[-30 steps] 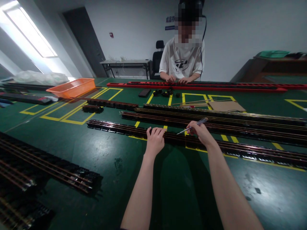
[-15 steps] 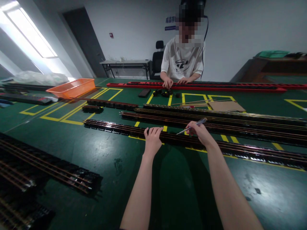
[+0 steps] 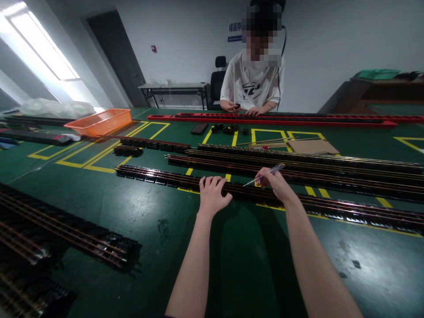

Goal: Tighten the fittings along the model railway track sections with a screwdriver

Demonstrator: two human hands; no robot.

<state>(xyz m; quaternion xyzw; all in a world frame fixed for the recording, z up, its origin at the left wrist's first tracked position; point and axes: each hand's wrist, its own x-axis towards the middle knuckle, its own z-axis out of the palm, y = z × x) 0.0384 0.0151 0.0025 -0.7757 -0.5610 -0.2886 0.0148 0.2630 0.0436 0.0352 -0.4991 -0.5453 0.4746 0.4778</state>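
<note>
A long black rail with copper-coloured rods (image 3: 159, 176) runs across the green table in front of me. My left hand (image 3: 212, 194) rests over it, fingers spread across its top and thumb stretched out to the right. In my right hand (image 3: 273, 182) is a slim screwdriver (image 3: 276, 168) with a clear handle, held like a pen. Its thin shaft slants down to the left, and the tip is at the rail, just right of my left hand. Whether the tip touches a part, I cannot tell.
More black rails (image 3: 314, 170) lie just behind, and others (image 3: 82, 234) at the left. Beyond are a cardboard piece (image 3: 313, 146), an orange basket (image 3: 99, 122), small black parts (image 3: 225, 129) and a long red tray (image 3: 347, 123). A co-worker (image 3: 251, 84) stands across the table.
My left thumb has swung out to the right, away from the fingers. My right hand and the screwdriver have barely moved. The co-worker's hand has drawn back from the small parts with a black piece.
</note>
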